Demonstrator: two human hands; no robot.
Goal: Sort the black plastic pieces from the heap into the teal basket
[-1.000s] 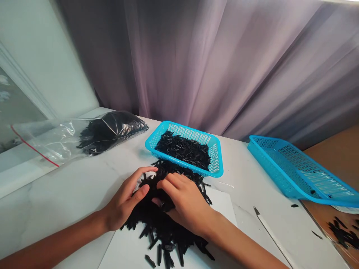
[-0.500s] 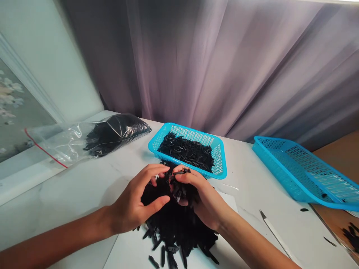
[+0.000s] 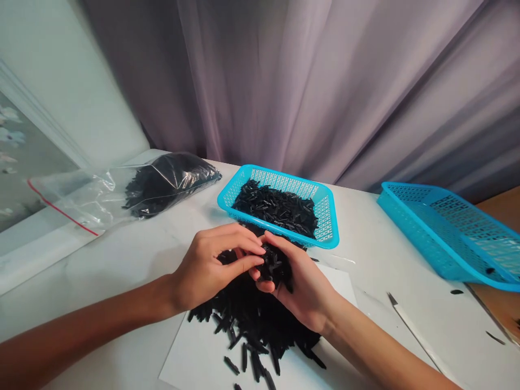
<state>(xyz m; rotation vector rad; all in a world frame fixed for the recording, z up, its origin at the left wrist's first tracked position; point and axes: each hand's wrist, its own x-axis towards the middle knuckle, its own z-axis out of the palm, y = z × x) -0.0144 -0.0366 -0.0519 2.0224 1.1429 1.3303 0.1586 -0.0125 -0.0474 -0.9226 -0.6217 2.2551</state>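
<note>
Closely, in the head view, a right hand [image 3: 303, 284] cups a handful of black pieces [image 3: 276, 264] in curled fingers; the left hand [image 3: 209, 265] bunches its fingertips at the edge, any pinch impossible to tell. Below the fingers, a dark pile [image 3: 264, 325] covers white paper [image 3: 184, 355]; just beyond them sits a blue basket [image 3: 335, 219].

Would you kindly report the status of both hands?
Right hand cupping black pieces. Left hand, fingertips at them. Pile below; blue basket just beyond.

Slim black pieces [image 3: 275, 265] bunched in cupped right hand [image 3: 305, 290]; loose pile [image 3: 260, 319] beneath, on white sheet [image 3: 193, 357].
</note>
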